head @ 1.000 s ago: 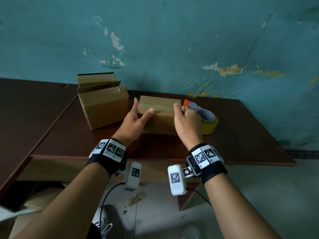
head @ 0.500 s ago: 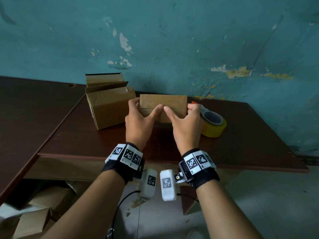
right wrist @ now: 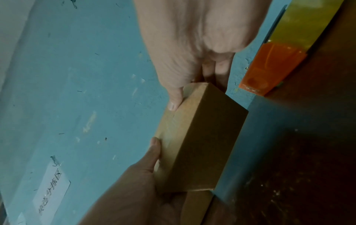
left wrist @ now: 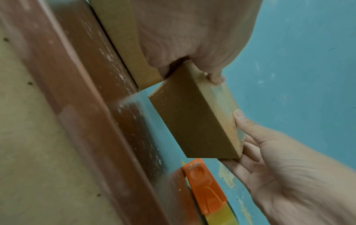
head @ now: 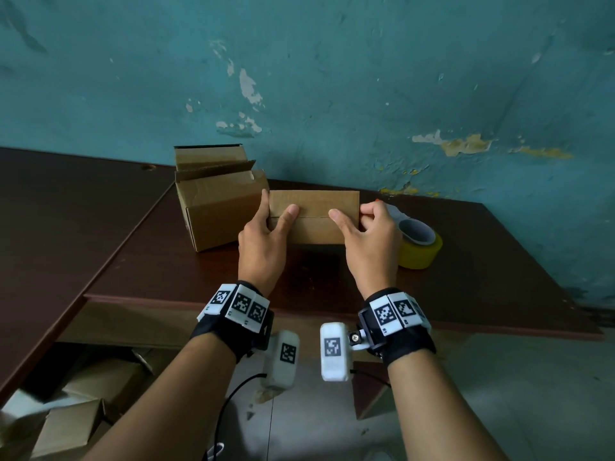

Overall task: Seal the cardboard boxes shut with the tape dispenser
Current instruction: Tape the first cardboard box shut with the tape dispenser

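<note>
I hold a small brown cardboard box [head: 314, 207] just above the dark table [head: 466, 277], tipped so its closed flaps and their centre seam face me. My left hand [head: 276, 212] grips its left end, thumb lying on the seam. My right hand [head: 352, 216] grips the right end the same way. The left wrist view shows the box [left wrist: 192, 121] between both hands, and so does the right wrist view [right wrist: 200, 144]. The tape dispenser [head: 417, 241], a yellow roll with an orange blade guard [left wrist: 206, 184], lies on the table just behind my right hand.
A larger cardboard box [head: 216, 204] with raised flaps stands on the table close to the left of the held one. A teal wall runs behind the table. More cardboard boxes [head: 76, 424] lie on the floor under the table at lower left.
The small box has come up off the table and been tipped with its seam toward me. Both hands moved to its ends, and the thumbs have slid apart along the seam.
</note>
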The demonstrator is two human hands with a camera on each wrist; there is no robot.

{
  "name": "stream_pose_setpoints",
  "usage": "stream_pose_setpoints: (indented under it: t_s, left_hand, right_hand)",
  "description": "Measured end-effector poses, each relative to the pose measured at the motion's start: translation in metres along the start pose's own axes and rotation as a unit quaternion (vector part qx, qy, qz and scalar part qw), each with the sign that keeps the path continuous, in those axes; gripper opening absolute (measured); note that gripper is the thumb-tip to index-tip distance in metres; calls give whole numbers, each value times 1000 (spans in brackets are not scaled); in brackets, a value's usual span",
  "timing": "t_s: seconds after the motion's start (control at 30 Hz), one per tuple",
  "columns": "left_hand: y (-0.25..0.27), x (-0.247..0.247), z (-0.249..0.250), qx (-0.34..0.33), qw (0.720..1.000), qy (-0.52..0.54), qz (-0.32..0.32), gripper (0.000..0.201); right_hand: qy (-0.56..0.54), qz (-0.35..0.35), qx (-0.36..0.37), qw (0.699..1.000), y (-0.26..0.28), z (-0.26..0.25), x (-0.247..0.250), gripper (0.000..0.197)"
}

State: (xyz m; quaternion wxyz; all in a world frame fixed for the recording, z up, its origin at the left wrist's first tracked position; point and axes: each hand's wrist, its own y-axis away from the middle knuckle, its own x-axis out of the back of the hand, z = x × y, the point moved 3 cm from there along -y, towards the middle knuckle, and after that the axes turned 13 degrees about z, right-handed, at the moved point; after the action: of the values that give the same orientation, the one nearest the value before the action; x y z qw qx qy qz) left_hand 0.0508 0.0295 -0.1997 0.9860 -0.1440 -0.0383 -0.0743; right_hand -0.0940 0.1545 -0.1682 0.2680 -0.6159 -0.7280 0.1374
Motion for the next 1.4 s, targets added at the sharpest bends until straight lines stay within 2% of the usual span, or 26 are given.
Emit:
stream_pose_setpoints:
  t_s: [0.1, 0.27, 0.47, 0.5, 0.63, 0.8, 0.9, 1.13, 1.4]
  left_hand:
    - [-1, 3, 1, 11, 1000, 16, 6, 81]
    - [6, 1, 9, -5, 999, -16, 37, 84]
    - [12, 3, 16, -3, 998, -14, 66, 51]
    - [11, 3, 14, 2, 998, -8, 67, 51]
    - [7, 3, 10, 21, 997, -8, 73, 74]
    - [18, 0, 20, 3, 997, -22, 75, 62]
    - [21, -3, 21, -3, 996, -33, 81, 65]
    - [11, -4, 9, 24, 997, -7, 71, 71]
    - [7, 0, 11, -11, 998, -5, 63, 61]
  right_hand:
    - [-5, 20, -10, 1000, -2, -2, 3, 41]
    - [64, 64, 31, 995, 7, -14, 4, 58]
    - [62, 53, 27, 996, 6, -11, 0, 55]
    - [58, 52, 26, 997, 6, -10, 1, 53]
    - [42, 59, 31, 997, 5, -7, 0, 51]
    - [97, 81, 25, 992, 10, -16, 2, 59]
    - [116, 89, 38, 989, 11, -17, 2, 60]
    - [36, 79, 48, 995, 0, -6, 6, 43]
    - [-81, 65, 46, 994, -7, -3, 14, 27]
